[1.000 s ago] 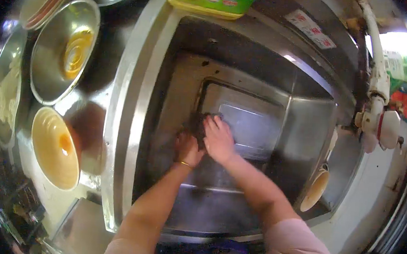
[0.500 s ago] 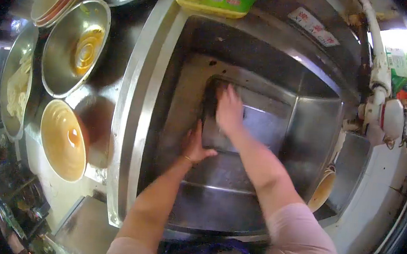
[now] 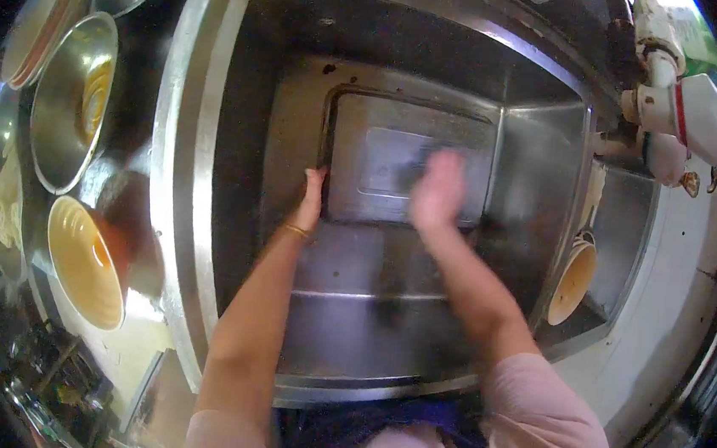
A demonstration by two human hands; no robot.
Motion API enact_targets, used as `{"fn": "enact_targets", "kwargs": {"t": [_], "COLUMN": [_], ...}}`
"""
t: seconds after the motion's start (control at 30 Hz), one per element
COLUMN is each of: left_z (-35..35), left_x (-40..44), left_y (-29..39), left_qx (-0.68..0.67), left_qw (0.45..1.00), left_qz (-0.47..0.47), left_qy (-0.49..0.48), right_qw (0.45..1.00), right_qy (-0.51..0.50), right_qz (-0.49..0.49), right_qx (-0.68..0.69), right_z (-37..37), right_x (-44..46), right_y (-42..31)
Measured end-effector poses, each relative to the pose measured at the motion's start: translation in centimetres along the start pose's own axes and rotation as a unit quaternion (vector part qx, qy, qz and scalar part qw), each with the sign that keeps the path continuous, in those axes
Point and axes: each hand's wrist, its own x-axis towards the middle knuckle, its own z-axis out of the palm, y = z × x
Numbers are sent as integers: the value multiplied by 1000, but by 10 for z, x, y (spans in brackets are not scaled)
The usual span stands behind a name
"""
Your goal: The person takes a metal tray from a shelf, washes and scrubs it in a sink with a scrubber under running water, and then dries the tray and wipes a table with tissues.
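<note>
A rectangular metal tray (image 3: 461, 122) with a dark rim lies in the bottom of a deep steel sink (image 3: 540, 197). My left hand (image 3: 310, 203) is at the tray's left edge, seen side-on, its fingers against the rim. My right hand (image 3: 440, 188) is over the right half of the tray, smeared by motion. A dark blurred patch (image 3: 420, 155) shows at its fingertips, too unclear to name. The right hand's fingers appear pressed together.
Left of the sink stand a yellow bowl (image 3: 82, 260), a metal bowl (image 3: 52, 120) with orange residue, and stacked bowls (image 3: 33, 42). A pale bowl (image 3: 573, 285) sits beyond the sink's right wall. White pipework (image 3: 663, 106) juts in at upper right.
My right hand has moved from the tray's upper left corner to its right half. My left hand stays by the left edge, its thumb no longer spread across the tray. The view has shifted.
</note>
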Motion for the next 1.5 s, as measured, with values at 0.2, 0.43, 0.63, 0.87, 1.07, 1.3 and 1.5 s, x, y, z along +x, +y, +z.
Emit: {"fn": "enact_targets", "kwargs": {"t": [0.2, 0.43, 0.63, 0.87, 1.07, 1.3, 1.5], "left_z": [-15, 2, -37, -2, 5, 0, 1], "left_x": [1, -22, 74, 16, 11, 17, 10], "left_y": [16, 25, -119, -49, -45, -43, -35], "left_qx": [-115, 1, -79, 106, 181, 177, 238], "left_qw": [990, 999, 992, 991, 976, 977, 963], "left_qz": [-83, -35, 78, 83, 108, 111, 124], "left_qy": [1, -23, -62, 24, 51, 35, 39], "right_qw": [962, 987, 987, 997, 976, 958, 992], "right_qy": [-18, 83, 57, -19, 192, 34, 59], "right_qz": [-268, 135, -136, -16, 55, -272, -58], "right_qx": [48, 37, 66, -73, -82, 80, -100], "right_z": [23, -31, 49, -19, -10, 73, -26], "right_x": [-37, 24, 67, 81, 84, 51, 51], "right_y": [-110, 71, -123, -2, 39, -100, 54]}}
